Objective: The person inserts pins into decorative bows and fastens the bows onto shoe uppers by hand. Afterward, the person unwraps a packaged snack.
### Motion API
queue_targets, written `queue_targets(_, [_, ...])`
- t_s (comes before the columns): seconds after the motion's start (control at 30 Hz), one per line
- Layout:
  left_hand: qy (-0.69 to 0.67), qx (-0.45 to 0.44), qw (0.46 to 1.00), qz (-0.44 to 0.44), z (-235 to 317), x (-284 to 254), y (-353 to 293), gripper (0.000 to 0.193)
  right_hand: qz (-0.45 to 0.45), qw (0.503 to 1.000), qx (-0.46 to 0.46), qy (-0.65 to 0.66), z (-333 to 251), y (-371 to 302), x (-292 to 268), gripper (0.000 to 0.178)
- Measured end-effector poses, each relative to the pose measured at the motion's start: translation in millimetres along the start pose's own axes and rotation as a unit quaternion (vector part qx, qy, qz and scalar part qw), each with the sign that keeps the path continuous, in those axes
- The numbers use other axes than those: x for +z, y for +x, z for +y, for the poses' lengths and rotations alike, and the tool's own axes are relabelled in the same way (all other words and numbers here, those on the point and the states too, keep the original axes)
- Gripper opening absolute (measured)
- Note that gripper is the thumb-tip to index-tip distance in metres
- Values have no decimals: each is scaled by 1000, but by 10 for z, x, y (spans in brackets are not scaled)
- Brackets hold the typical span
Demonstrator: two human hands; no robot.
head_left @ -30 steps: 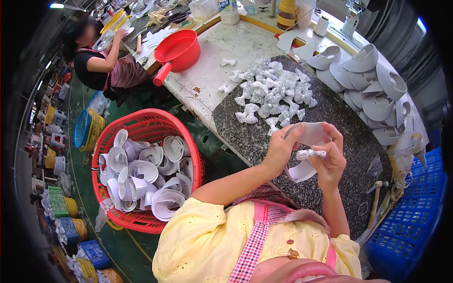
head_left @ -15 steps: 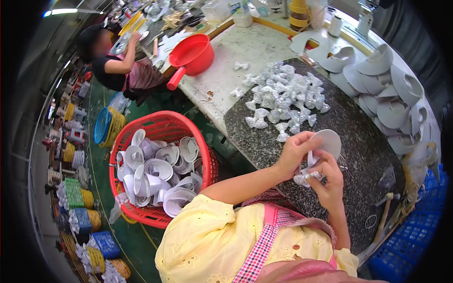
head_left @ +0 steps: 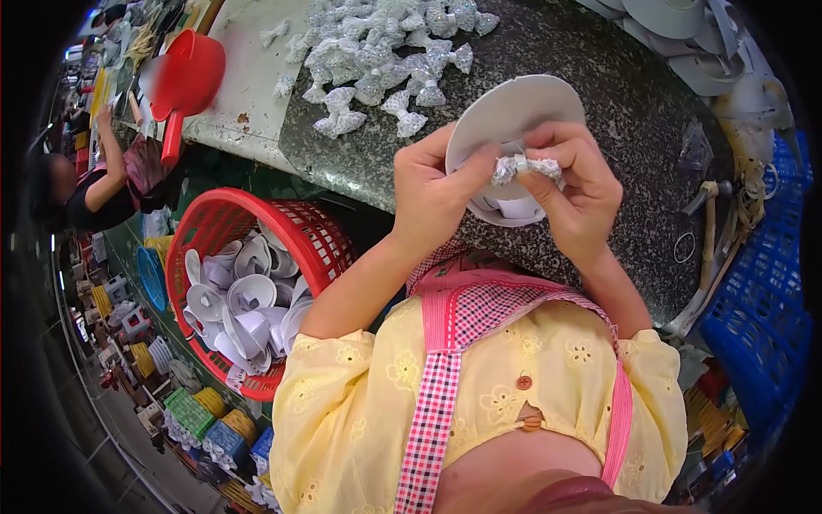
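In front of my chest, both hands hold a white visor-like piece (head_left: 517, 104) with a broad rounded brim. A small silver sequined bow (head_left: 507, 169) lies against its near side. My left hand (head_left: 434, 190) is closed on the piece's left edge, its thumb at the bow's left end. With fingers pinched together, my right hand (head_left: 575, 190) grips the bow's right end. The fingers hide part of the join, so I cannot tell if the bow is attached. A heap of similar bows (head_left: 370, 53) sits just beyond on the dark speckled worktop (head_left: 634, 111).
To my left stands a red basket (head_left: 318, 230) with many white pieces (head_left: 253, 293). More are stacked (head_left: 672, 19) at far right. A red scoop (head_left: 199, 73) lies on the pale table. A hammer (head_left: 709, 201) and blue crate (head_left: 758, 283) are at right. A person (head_left: 94, 184) sits far left.
My view has tilted down and turned, so the hands appear larger and closer. The white piece has turned brim outward, and the left thumb has come onto the bow.
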State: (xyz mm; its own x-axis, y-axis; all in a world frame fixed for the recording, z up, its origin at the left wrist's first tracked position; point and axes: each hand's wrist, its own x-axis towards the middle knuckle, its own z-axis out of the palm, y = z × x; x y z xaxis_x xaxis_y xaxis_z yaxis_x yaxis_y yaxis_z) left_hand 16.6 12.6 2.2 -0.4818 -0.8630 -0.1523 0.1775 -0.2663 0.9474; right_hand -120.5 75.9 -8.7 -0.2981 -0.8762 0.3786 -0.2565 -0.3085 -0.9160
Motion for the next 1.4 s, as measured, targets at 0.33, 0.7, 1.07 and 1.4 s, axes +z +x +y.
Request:
queue_targets(0.33, [-106, -5, 994, -15, -100, -22, 33, 23, 76, 993, -63, -67, 135, -85, 75, 14])
queue_targets(0.7, [-108, 19, 994, -2, -162, 53, -54, 16, 114, 976, -138, -121, 142, -130, 96, 19])
queue_targets(1.07, [-140, 32, 988, -56, -230, 14, -100, 18, 113, 983, -116, -86, 173, -160, 156, 21])
queue_targets(1.4, [-217, -12, 973, -83, -250, 25, -98, 23, 123, 989, -73, -34, 159, -191, 172, 24])
